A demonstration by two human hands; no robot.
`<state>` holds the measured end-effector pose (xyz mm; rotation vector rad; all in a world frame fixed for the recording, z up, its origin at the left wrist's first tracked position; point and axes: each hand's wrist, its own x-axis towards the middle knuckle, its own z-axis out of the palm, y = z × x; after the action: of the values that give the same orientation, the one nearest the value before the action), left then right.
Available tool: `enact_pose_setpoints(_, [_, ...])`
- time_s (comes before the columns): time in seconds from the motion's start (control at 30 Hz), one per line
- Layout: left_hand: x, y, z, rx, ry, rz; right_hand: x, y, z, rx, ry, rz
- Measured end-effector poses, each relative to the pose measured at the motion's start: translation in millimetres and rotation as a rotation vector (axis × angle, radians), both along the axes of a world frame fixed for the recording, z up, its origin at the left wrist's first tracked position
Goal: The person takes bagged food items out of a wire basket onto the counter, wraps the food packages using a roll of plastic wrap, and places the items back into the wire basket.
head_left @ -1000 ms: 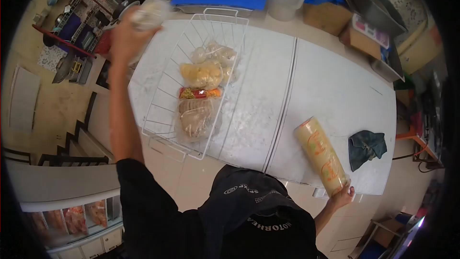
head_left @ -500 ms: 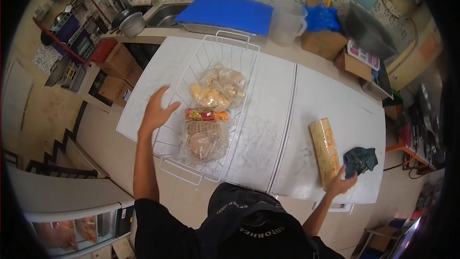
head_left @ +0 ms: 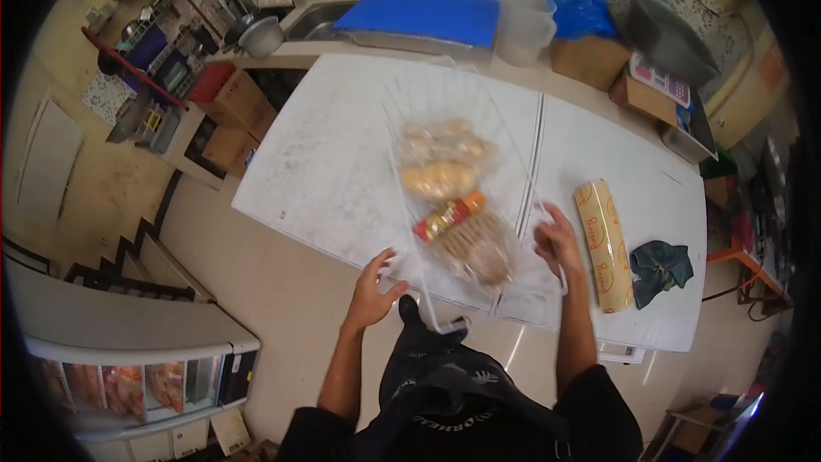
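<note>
A white wire basket (head_left: 398, 175), blurred by motion, sits askew on the white table-like surface. Inside it are clear bags of pale yellowish food (head_left: 440, 178), a red, yellow and orange packet (head_left: 449, 216) and a bag of brown, round, flat pieces (head_left: 481, 248). My right hand (head_left: 558, 244) is at the basket's right side, its fingers curled over the rim. Close to the near left corner, my left hand (head_left: 376, 291) is open with fingers apart and nothing in it.
Right of the basket lie a yellow printed roll (head_left: 604, 244) and a dark crumpled cloth (head_left: 660, 272). Behind, the counter carries a blue board (head_left: 419, 13), a clear jug (head_left: 523, 27) and cardboard boxes (head_left: 586, 60). A glass-fronted display case (head_left: 128, 385) stands at lower left.
The basket has shifted right and turned, its near end swinging right. My right hand has left the roll and cloth for the basket's right side. My left hand has moved right and nearer me.
</note>
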<state>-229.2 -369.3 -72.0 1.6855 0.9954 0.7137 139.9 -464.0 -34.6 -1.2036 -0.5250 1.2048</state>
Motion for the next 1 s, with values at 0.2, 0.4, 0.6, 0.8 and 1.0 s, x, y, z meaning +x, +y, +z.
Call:
enact_pose_setpoints(0.2, [-111,16,-88,-0.728,-0.485,0.988,34,-118,3,-0.389,-0.423,-0.014])
enact_pose_setpoints(0.4, [-145,96,-122,-0.957,-0.788,0.952,28,-195,6,-0.534,-1.64,-0.265])
enact_pose_setpoints(0.6, [-120,137,-139,-0.928,-0.438,0.735,-145,-110,50,-0.587,-1.292,-0.313])
enact_pose_setpoints(0.8, [-123,160,-167,-1.105,-0.594,0.689,-183,-62,37,-0.619,-0.488,-0.481])
enact_pose_setpoints(1.0, [-105,172,-125,-1.136,-0.467,0.786,-232,-152,123,-0.989,-1.008,-0.712])
